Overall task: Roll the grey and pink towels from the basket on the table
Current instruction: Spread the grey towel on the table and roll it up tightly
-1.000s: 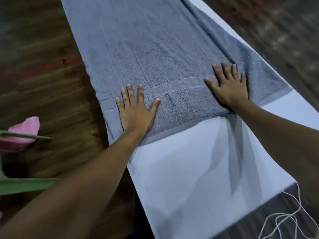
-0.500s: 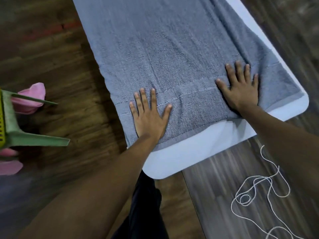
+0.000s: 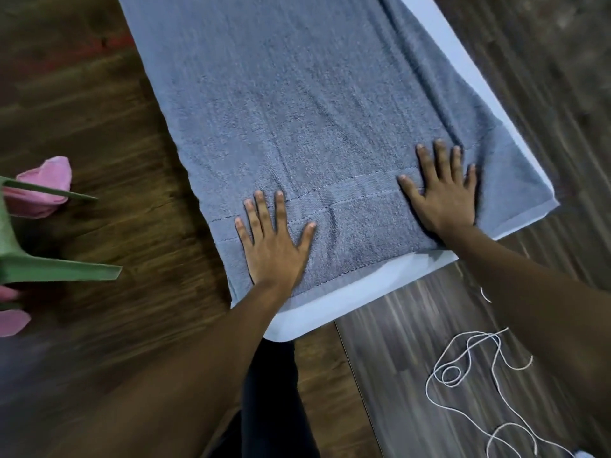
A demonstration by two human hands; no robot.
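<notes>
Table [image 3: 334, 309] margin narrower | grey towel [image 3: 297, 110] hem nearer edge

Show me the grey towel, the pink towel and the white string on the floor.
grey towel [image 3: 297, 127], head view, middle of its flat spread surface.
pink towel [image 3: 49, 176], head view, bunched end at the left edge.
white string [image 3: 450, 372], head view, small coil in the tangle.

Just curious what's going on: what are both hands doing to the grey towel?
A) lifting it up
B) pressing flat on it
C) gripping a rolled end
B: the left hand and right hand lie palm-down, fingers straight, on the spread grey towel.
</notes>
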